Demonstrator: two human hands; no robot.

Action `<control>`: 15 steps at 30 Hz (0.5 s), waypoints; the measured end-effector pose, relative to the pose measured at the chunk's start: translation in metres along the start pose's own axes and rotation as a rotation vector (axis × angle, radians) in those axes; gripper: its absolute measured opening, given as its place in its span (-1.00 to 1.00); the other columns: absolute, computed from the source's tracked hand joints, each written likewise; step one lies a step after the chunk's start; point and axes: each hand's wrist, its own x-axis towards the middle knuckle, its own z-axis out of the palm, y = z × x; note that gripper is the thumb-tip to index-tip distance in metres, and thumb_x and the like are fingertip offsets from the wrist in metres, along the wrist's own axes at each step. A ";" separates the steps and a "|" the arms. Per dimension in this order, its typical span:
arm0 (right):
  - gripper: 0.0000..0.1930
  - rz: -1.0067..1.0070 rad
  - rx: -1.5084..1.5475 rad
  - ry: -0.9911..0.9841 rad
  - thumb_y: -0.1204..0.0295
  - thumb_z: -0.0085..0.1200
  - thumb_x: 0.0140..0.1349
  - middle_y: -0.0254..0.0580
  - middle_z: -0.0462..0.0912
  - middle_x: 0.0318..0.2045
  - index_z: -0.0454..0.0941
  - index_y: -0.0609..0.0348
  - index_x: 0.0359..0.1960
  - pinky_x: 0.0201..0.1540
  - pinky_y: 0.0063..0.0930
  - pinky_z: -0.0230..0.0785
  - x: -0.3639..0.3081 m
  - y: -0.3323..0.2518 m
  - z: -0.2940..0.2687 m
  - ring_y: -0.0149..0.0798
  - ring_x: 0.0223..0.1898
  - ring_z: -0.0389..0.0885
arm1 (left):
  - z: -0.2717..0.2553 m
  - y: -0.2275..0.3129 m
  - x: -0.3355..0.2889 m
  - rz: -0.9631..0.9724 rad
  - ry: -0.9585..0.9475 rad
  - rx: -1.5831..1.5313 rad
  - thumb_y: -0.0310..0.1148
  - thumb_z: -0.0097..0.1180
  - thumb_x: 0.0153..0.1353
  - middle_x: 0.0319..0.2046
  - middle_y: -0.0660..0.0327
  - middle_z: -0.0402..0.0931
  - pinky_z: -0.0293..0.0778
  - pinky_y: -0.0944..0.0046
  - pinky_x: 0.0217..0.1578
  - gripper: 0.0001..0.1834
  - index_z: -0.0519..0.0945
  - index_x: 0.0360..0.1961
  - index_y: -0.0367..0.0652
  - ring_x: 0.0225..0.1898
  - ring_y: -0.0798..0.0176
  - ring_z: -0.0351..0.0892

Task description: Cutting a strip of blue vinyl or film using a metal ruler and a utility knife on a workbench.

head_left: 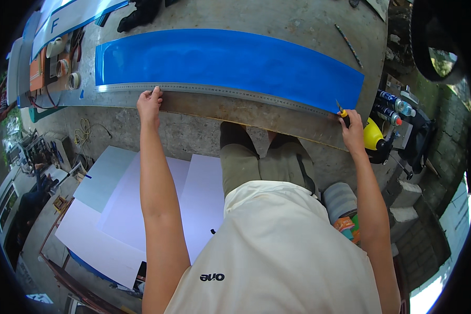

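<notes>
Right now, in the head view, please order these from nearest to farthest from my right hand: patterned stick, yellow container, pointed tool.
1. Pointed tool: held in your right hand.
2. Yellow container: just right of that hand.
3. Patterned stick: on the table's far right part.

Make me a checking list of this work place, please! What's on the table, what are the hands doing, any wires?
Surface: grey table, looks scuffed.
Job's things: long blue sheet; metal ruler along its near edge.
Clutter: tape rolls at left, patterned stick at far right.
Hands: left hand touches the ruler; right hand holds a yellow-and-black knife, blade contact unclear.
Cables: yellow cord, looped on the floor at left.
Surroundings: white sheets behind the left forearm; yellow bottle beyond the table's right end.
</notes>
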 end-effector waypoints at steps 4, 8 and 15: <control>-0.72 -0.040 0.018 0.089 0.61 0.26 0.21 -0.07 0.59 -0.08 0.60 0.21 -0.04 0.08 -0.11 0.38 0.000 0.008 0.013 0.11 -0.01 0.53 | -0.009 0.002 0.000 -0.064 -0.025 0.084 -0.17 0.37 0.35 -0.28 0.18 0.67 0.56 0.32 -0.17 -0.56 0.56 -0.04 -0.34 -0.28 0.37 0.61; -0.69 -0.032 -0.018 0.170 0.64 0.28 0.20 -0.07 0.56 -0.06 0.62 0.22 -0.01 0.11 -0.16 0.38 -0.007 0.013 0.012 0.06 0.00 0.53 | 0.011 0.000 -0.025 0.125 0.205 0.503 -0.05 0.41 0.28 -0.05 0.01 0.62 0.56 0.06 -0.02 -0.45 0.54 -0.01 -0.31 -0.05 0.09 0.62; -0.69 0.057 0.046 0.182 0.55 0.33 0.23 -0.04 0.52 -0.02 0.62 0.21 0.01 0.10 -0.23 0.40 -0.012 0.033 0.005 0.05 0.06 0.53 | 0.060 -0.022 -0.062 0.708 0.236 0.795 0.04 0.19 0.41 0.49 0.02 0.08 0.01 -0.35 0.48 -0.31 0.31 0.46 0.06 0.54 -0.14 0.04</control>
